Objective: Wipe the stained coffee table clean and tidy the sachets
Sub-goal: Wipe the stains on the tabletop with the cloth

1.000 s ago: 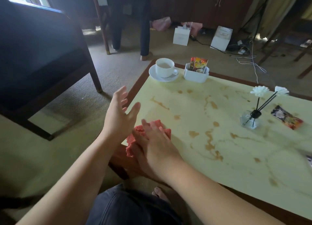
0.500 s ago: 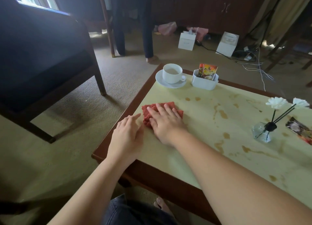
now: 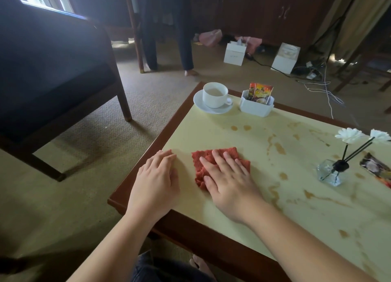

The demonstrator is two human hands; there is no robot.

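Note:
The coffee table has a pale yellow top in a dark wood frame, with brown coffee stains across its middle and right. My right hand lies flat, fingers spread, pressing a red cloth onto the top near the left side. My left hand rests flat on the table's left edge, holding nothing. A white sachet holder at the far edge holds upright sachets. One loose sachet lies flat at the right edge.
A white cup on a saucer stands at the far left corner, next to the holder. A glass reed diffuser with white flowers stands at the right. A dark armchair is left of the table. A person's legs stand beyond.
My right hand has slid the red cloth from the near left corner forward and then rightward over the top. My left hand came down flat on the table's left edge.

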